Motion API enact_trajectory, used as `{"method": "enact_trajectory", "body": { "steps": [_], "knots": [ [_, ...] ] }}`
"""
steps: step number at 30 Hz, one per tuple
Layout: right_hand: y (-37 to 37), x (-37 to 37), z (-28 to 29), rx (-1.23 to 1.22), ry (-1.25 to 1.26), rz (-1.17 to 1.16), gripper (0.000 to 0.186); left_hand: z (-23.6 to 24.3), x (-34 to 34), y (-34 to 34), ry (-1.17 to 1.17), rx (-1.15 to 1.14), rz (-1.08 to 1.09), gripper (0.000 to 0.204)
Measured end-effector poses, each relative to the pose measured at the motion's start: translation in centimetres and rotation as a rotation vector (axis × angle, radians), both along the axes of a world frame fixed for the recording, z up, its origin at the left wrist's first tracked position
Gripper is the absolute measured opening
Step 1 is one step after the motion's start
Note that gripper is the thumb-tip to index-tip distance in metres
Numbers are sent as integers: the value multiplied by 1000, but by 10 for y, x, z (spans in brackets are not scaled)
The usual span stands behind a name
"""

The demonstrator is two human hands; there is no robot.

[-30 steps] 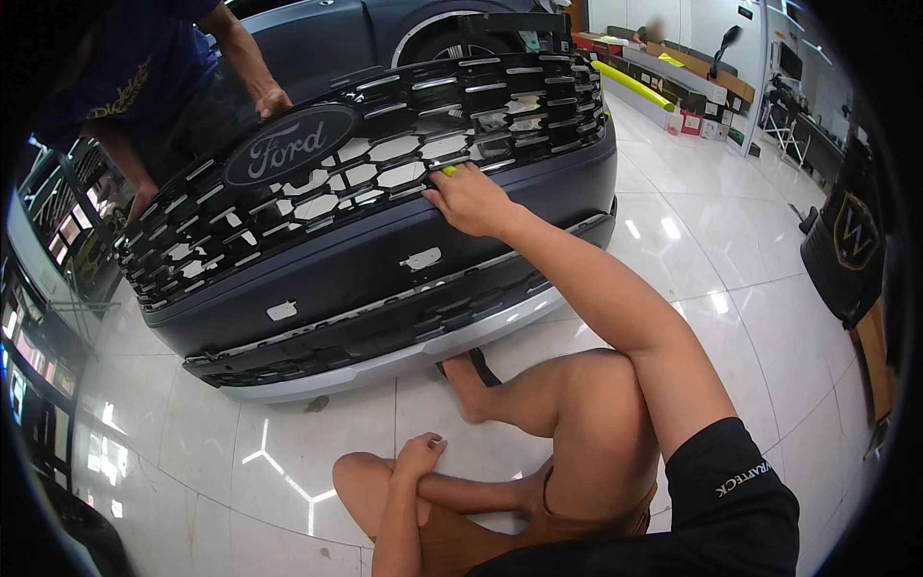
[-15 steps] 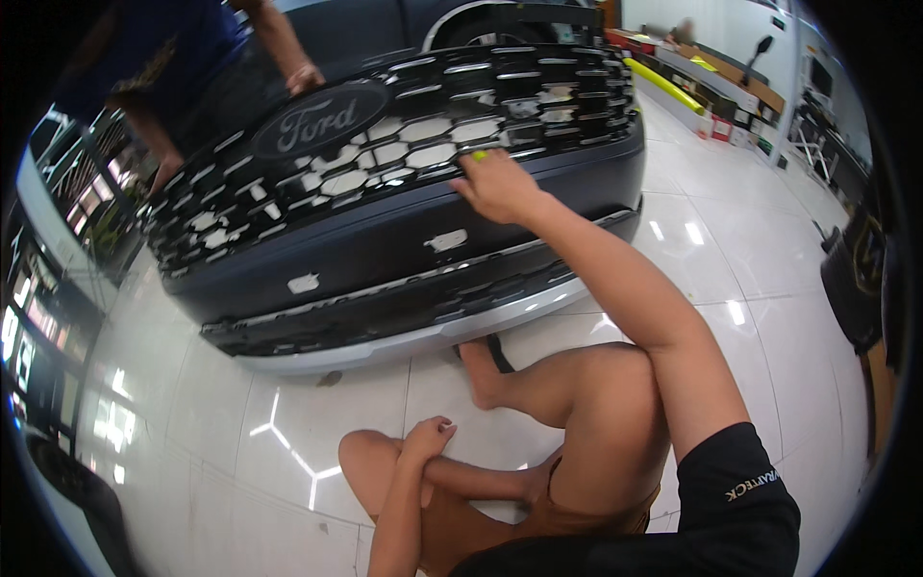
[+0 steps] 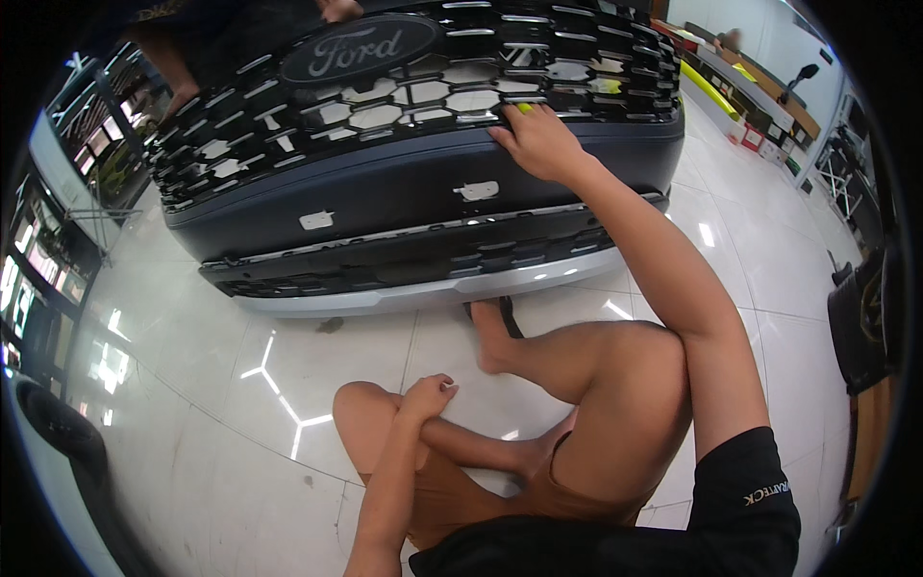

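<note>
In front of me a dark bumper stands on the floor, with a glossy black honeycomb grille and an oval badge. My right hand reaches to the grille's lower edge, fingers bent and closed around a small yellow-green piece, mostly hidden. It rests against the right half of the mesh. Beside my left knee, my left hand is loosely closed, its wrist across my leg. Whatever may be between its fingertips is too small to name.
Another person's hand is at the grille's top edge. A yellow-green roll and several boxes lie at the back right. A black bag or case stands at the right. A car wheel shows at lower left.
The view has tilted down and to the left, so the bumper sits higher and further right. My right hand stays at the grille's lower edge; my left hand stays by my knee.
</note>
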State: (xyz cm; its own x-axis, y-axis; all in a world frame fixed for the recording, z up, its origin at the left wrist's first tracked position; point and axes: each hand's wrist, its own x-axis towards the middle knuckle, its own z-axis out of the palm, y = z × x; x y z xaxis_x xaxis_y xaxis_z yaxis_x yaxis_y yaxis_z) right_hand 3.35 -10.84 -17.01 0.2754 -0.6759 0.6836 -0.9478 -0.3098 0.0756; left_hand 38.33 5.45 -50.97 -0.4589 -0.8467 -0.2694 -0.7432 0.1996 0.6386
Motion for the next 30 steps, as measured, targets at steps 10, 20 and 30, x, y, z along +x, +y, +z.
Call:
{"method": "enact_trajectory", "body": {
  "steps": [10,20,30],
  "knots": [
    [0,-2,-2,20,20,-36,52,2,2,-1,7,12,-22,40],
    [3,-1,3,75,-7,-61,51,10,-4,1,22,36,-5,38],
    [-2,-1,3,47,-16,-15,53,-4,1,2,62,-69,12,33]
  ]
}}
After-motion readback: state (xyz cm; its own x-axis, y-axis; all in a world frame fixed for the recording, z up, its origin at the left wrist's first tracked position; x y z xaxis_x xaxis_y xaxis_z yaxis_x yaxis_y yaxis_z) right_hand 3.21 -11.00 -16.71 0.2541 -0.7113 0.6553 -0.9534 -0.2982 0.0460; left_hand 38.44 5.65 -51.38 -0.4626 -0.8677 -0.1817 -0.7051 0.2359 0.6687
